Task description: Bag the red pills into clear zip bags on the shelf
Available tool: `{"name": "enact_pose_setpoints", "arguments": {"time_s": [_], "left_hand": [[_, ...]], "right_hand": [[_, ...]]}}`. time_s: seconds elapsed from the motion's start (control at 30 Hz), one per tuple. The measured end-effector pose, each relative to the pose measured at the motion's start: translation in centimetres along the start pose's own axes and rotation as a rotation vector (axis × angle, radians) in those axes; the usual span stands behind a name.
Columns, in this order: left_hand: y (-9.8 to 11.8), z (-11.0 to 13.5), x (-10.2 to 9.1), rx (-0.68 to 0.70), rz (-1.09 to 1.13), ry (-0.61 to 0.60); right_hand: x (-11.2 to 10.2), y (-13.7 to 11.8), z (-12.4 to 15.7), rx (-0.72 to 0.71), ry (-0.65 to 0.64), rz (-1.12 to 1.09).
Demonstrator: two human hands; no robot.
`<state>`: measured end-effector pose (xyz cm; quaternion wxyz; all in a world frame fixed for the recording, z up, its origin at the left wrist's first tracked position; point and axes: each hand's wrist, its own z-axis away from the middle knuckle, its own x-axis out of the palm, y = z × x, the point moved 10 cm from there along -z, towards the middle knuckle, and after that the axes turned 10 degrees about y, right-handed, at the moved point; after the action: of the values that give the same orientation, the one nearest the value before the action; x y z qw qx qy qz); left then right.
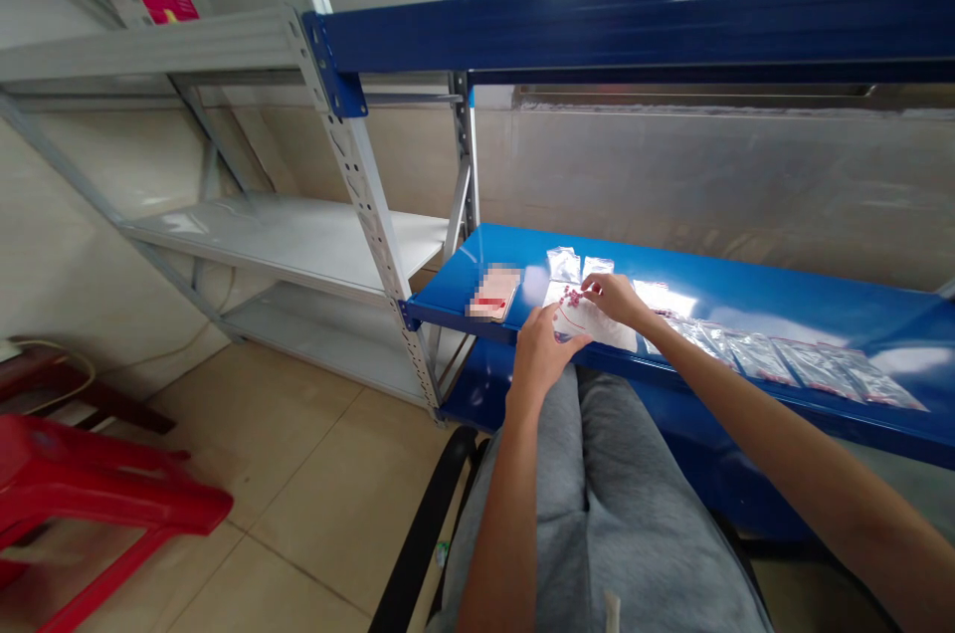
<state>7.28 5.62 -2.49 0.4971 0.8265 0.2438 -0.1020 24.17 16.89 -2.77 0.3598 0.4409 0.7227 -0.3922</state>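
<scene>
Small dark-red beads [571,298] lie in a cluster on a whitish zip bag [597,326] with a red line, at the front edge of the blue shelf [514,240]. My left hand [541,351] is closed around the near left side of this bag, thumb toward the right. Over the beads, the fingertips of my right hand [618,299] are pinched together; what is between them is too small to make out. Behind my hands lie two clear bags, one at the left [564,265] and one at the right [598,267].
Several flat clear zip bags [761,356] with red edges lie in a row to the right. A blurred-out flat object [493,293] rests at the shelf's left. An upper blue beam [597,31] crosses above. A red stool [96,484] stands on the floor at left.
</scene>
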Motion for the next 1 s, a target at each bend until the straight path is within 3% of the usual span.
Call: {"name": "enact_pose_setpoints", "arguments": {"time_s": [0.33, 0.53, 0.7, 0.8, 1.0], "left_hand": [[-0.5, 0.0, -0.5, -0.039, -0.021, -0.005], [-0.6, 0.0, -0.4, -0.026, -0.008, 0.002], [0.2, 0.0, -0.4, 0.015, 0.030, 0.016], [1.1, 0.0, -0.7, 0.048, 0.036, 0.025], [1.5, -0.2, -0.8, 0.060, 0.053, 0.017]], "right_hand": [[0.8, 0.2, -0.3, 0.012, -0.013, 0.040], [-2.2, 0.3, 0.2, 0.109, 0.066, -0.143], [-4.1, -4.2, 2.7, 0.026, -0.061, -0.518], [-4.7, -6.8, 4.4, -0.003, -0.122, -0.587], [-4.7, -7.2, 7.4, 0.138, -0.097, -0.703]]}}
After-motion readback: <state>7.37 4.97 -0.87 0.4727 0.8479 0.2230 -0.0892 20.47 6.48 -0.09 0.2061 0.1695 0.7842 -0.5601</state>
